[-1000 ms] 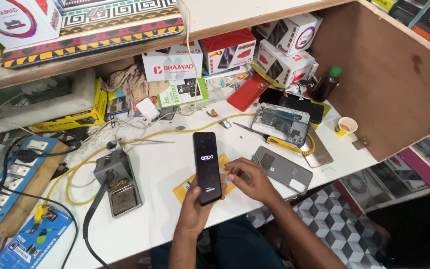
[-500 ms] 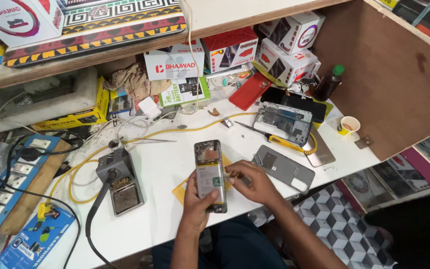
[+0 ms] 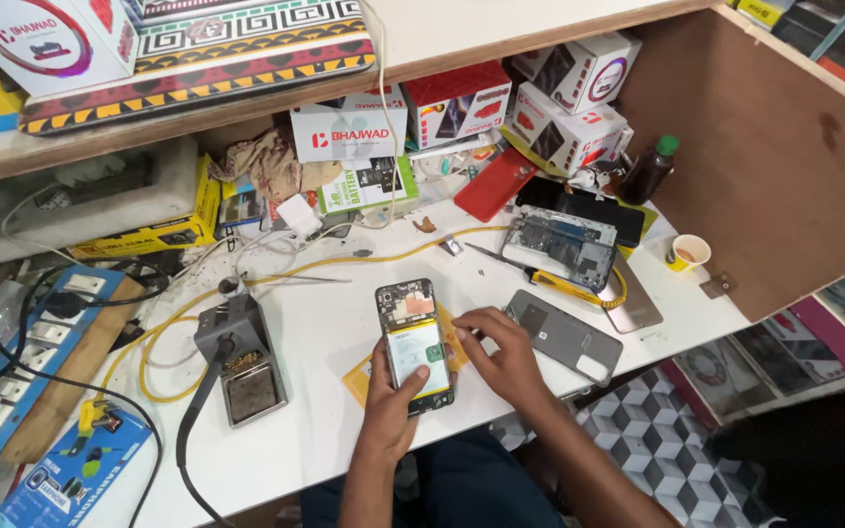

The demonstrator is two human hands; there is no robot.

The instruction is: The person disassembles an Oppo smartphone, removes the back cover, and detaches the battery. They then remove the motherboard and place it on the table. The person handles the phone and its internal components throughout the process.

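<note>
Opened phone | gripped in left hand fingers | right hand fingers touching edge | grey back cover beside, soldering station left

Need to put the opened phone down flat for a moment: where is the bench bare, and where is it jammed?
Left hand holds the opened phone; right hand touches its edge. Bare white bench lies between the soldering stand and the phone, and along the front edge below the stand. Crowded: the back row of boxes, the yellow cable, and the right side around the dismantled phone and grey back cover.
</note>
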